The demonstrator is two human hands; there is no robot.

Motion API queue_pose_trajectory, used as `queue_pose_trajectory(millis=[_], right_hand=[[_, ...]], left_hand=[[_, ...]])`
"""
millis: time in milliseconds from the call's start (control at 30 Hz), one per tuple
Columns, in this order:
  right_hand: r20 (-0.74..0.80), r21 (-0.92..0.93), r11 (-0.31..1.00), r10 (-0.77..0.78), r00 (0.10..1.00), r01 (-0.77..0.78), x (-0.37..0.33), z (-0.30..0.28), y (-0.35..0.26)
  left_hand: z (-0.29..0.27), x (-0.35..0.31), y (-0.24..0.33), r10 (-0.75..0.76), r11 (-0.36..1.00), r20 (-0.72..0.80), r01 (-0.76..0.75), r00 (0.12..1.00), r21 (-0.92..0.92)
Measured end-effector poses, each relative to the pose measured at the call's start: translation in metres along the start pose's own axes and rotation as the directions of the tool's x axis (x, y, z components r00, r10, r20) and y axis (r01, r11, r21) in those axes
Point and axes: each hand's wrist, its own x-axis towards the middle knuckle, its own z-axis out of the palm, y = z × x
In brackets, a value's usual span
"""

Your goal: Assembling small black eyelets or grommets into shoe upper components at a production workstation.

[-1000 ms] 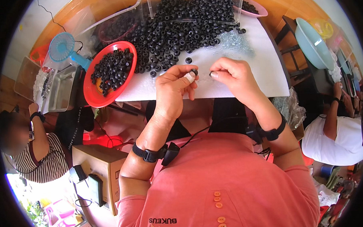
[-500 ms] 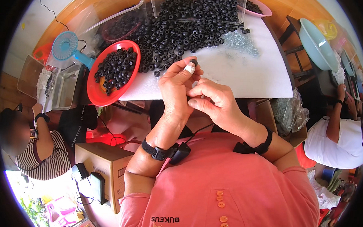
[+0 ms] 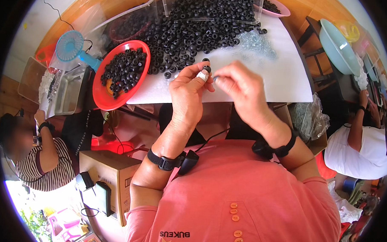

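My left hand [image 3: 187,93] pinches a small round black hollow piece [image 3: 207,69] between thumb and forefinger, above the near part of the white tabletop [image 3: 284,81]. White tape wraps the left thumb. My right hand [image 3: 248,91] is just to the right, thumb and forefinger pressed together on a tiny dark thing too small to make out. The two hands are slightly apart. Beyond them spreads a large heap of similar black pieces [image 3: 201,25], with a patch of clear glassy beads [image 3: 256,45] at its right. A red bowl [image 3: 101,100] left of my hands holds more black pieces.
A blue fan [image 3: 69,46] and a metal tray [image 3: 68,93] stand at the left. A pale blue basin [image 3: 337,47] is at the right. Co-workers sit at both sides, one in a striped shirt [image 3: 51,165], one in white [image 3: 356,148]. A cardboard box [image 3: 104,171] stands below left.
My right hand has moved up and away from the left wrist, toward the table. My left hand keeps its pinch on the black piece, nearly in place.
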Motion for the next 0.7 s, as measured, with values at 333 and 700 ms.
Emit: queue_pose_trajectory(millis=[333,700], right_hand=[[0.009,0.015,1.0,0.001,1.0,-0.001,0.026,-0.001,0.026],[0.159,-0.149,0.983,-0.085,0.984,0.109,0.03,-0.008,0.03]], left_hand=[[-0.001,-0.002,0.002,-0.038,0.994,0.088,0.029,0.995,0.103],[0.0,0.002,0.0,-0.06,0.989,0.099,0.046,0.993,0.14]])
